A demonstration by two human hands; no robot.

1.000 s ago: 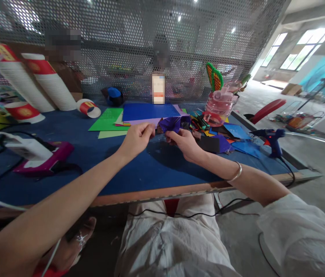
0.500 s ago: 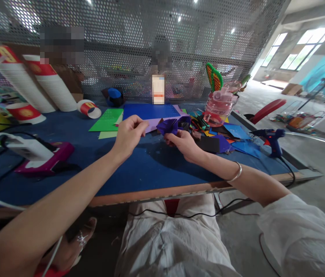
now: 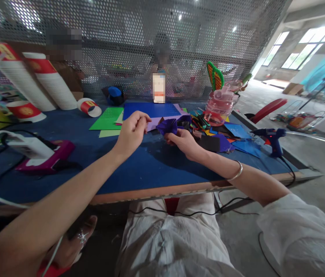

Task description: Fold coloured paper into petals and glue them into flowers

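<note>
Hands at purple paper (unlabelled)

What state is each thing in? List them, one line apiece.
right hand: shut on the purple paper piece
purple paper piece: folded and crumpled, held above the table
left hand: curled, apart from the paper, holding nothing visible
loose paper cup: lying on its side
cup stacks: leaning
glue gun: standing upright on the table

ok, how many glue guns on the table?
2. A blue glue gun stands at the table's right edge, and a magenta glue gun lies at the left, near the white cable. The clutter may hide others.
</note>
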